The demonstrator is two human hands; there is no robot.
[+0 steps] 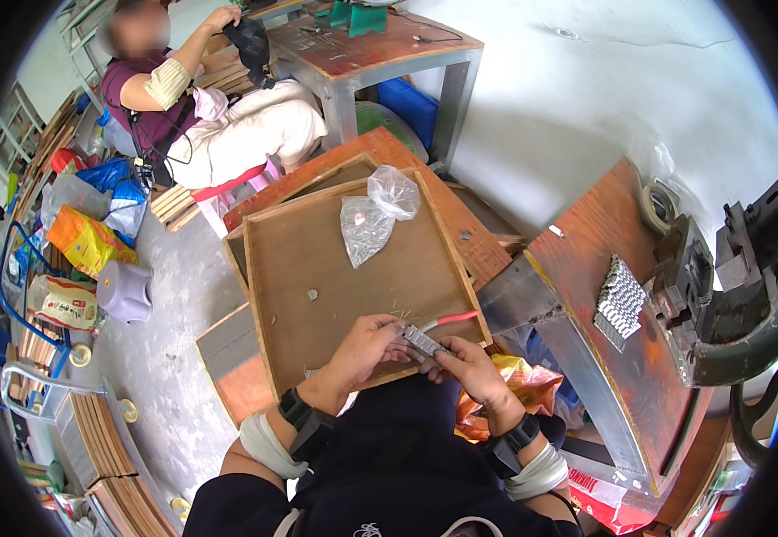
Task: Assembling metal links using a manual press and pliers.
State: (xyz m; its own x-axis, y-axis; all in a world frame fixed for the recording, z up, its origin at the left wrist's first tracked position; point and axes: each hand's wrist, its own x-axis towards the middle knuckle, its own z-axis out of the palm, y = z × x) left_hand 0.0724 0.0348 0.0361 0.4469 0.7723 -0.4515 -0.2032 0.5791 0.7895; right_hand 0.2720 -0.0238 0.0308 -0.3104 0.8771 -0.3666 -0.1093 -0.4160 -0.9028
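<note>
Over the near edge of a shallow wooden tray [298, 259], my two hands hold a short ribbed block of silvery metal pieces [421, 341] between them. My left hand [367, 351] pinches its left end with the fingertips. At the other end, my right hand [473, 369] grips it with the thumb on top and the fingers curled below. A thin tool with a red handle [457, 318] lies just beyond the block; its working end is hard to make out. In the tray are a clear plastic bag [369, 231] of small bits and a small grey scrap [312, 294].
On the right-hand bench [586, 233], similar ribbed metal pieces [620, 302] lie beside a heavy iron press [734, 313] and a tape roll [658, 208]. Another person [219, 125] sits at the far left, holding black cloth. A purple stool [124, 291] and bags stand left.
</note>
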